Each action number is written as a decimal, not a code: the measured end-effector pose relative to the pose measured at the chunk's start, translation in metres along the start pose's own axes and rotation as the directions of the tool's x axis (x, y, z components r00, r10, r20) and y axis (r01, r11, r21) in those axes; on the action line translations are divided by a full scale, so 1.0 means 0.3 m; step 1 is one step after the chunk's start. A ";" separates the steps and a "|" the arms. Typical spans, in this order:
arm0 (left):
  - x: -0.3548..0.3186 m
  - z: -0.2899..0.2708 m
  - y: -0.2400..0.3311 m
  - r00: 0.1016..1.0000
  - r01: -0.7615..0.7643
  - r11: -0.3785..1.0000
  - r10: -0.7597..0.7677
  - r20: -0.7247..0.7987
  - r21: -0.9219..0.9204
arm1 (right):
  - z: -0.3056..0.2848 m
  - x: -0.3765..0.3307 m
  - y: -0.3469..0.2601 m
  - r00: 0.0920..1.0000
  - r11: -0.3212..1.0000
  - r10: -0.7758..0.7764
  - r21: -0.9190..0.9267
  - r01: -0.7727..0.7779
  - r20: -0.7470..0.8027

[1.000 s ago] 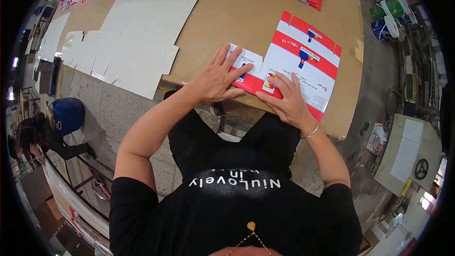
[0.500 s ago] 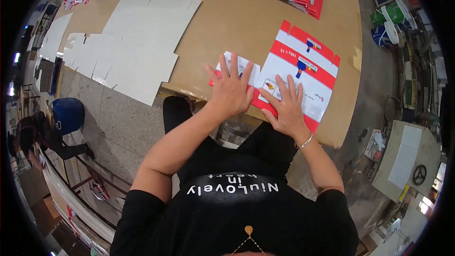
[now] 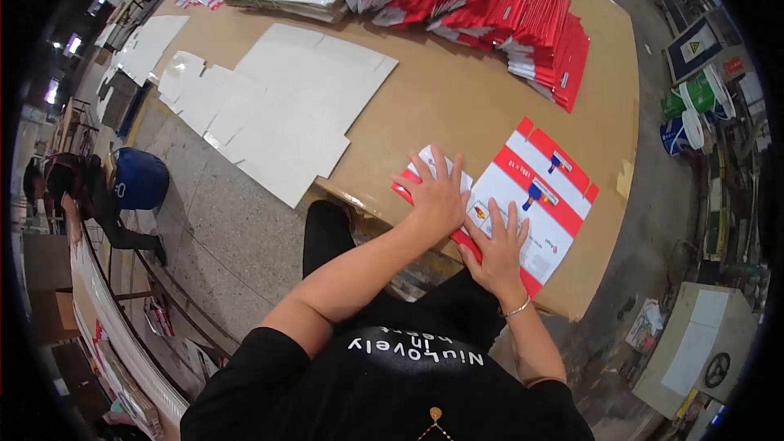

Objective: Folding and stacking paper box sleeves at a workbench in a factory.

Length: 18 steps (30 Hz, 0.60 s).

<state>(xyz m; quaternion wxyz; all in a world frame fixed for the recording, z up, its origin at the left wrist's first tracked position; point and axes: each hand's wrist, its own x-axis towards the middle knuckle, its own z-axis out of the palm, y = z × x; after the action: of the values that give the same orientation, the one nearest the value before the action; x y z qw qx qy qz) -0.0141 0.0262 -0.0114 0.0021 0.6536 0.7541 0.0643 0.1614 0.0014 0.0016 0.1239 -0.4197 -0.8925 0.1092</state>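
While both hands press flat with fingers spread, the red-and-white carton blank [image 3: 535,200] lies under the left hand [image 3: 437,196] and right hand [image 3: 498,245].

Both arms reaching forward; left hand [image 3: 437,196] and right hand [image 3: 496,247] flat, palms down, fingers spread, side by side.

Red-and-white printed carton blank [image 3: 531,196], plain white sheets [image 3: 286,106], tan table [image 3: 457,82]

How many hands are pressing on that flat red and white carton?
2. The left hand lies flat on the carton at its left flap; the right hand presses its near edge beside it.
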 end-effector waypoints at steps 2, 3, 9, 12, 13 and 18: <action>0.017 -0.019 0.013 0.997 -0.009 0.999 0.006 0.076 0.041 | -0.012 -0.005 -0.014 1.000 1.000 0.026 0.007 -0.026 -0.005; 0.038 -0.027 0.013 0.994 0.036 0.999 -0.039 0.104 0.030 | -0.017 0.004 -0.021 0.999 0.999 0.045 -0.013 -0.045 0.006; 0.188 -0.021 -0.035 0.967 0.082 0.995 -0.065 0.247 -0.057 | -0.019 -0.057 -0.009 0.990 0.990 -0.126 0.066 0.122 0.062; 0.193 -0.068 -0.107 0.932 0.015 0.990 0.036 0.360 -0.139 | -0.121 -0.250 0.105 0.999 0.956 -0.025 -0.291 0.034 0.034; 0.174 -0.052 -0.155 0.950 -0.079 0.982 0.126 0.286 -0.169 | -0.192 -0.272 0.141 0.949 0.949 0.310 0.078 -0.305 -0.065; 0.087 0.013 -0.276 0.920 -0.392 0.918 0.392 -0.002 -0.067 | -0.319 -0.445 0.393 0.666 0.689 0.720 0.314 -0.654 -0.194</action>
<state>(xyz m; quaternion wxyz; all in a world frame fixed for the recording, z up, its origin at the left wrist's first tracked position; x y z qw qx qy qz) -0.0992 0.0410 -0.0214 0.0148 0.7913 0.6054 0.0845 0.3589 -0.0198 0.0396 0.2531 -0.7218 -0.6188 0.1793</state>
